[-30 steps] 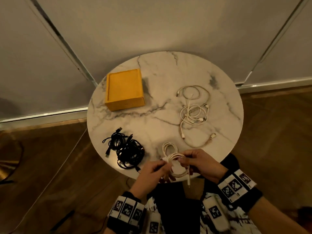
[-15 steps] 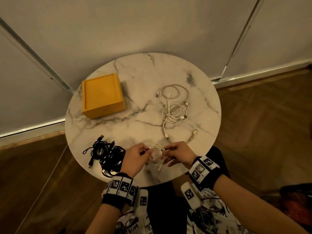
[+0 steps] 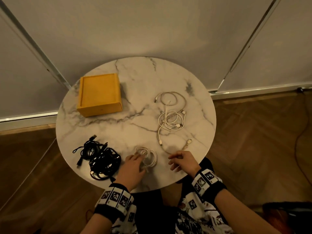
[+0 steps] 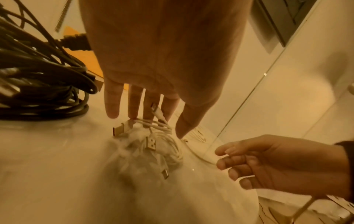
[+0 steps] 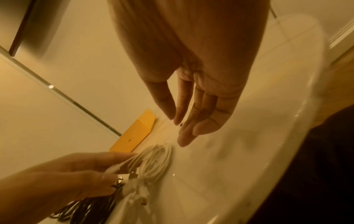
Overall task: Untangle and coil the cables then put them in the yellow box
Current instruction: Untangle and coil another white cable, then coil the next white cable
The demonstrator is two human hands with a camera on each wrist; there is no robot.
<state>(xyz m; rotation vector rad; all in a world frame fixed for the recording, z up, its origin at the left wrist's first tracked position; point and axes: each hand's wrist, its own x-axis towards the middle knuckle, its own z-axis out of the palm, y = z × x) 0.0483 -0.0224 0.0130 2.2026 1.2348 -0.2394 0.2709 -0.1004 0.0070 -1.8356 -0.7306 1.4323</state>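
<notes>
A small white coiled cable (image 3: 147,156) lies on the round marble table (image 3: 135,78) near its front edge. My left hand (image 3: 135,157) has straight fingers, and their tips touch the coil's left side (image 4: 153,136). My right hand (image 3: 173,159) hovers to the right of the coil with relaxed fingers (image 5: 184,136) and holds nothing. A loose tangle of white cables (image 3: 170,119) sprawls at the right, one strand trailing towards my right hand. A heap of black cables (image 3: 101,157) sits at the front left. The yellow box (image 3: 99,94) stands at the back left.
The table's front rim (image 3: 152,189) is just below my wrists, with my lap beneath it. Grey wall panels (image 3: 152,31) rise behind the table. Wooden floor (image 3: 253,149) surrounds it, with a thin wire across it at the right.
Both hands held the white coil over the near edge; it now lies on the table. My right hand let go and moved right. My left hand's fingers have straightened on it.
</notes>
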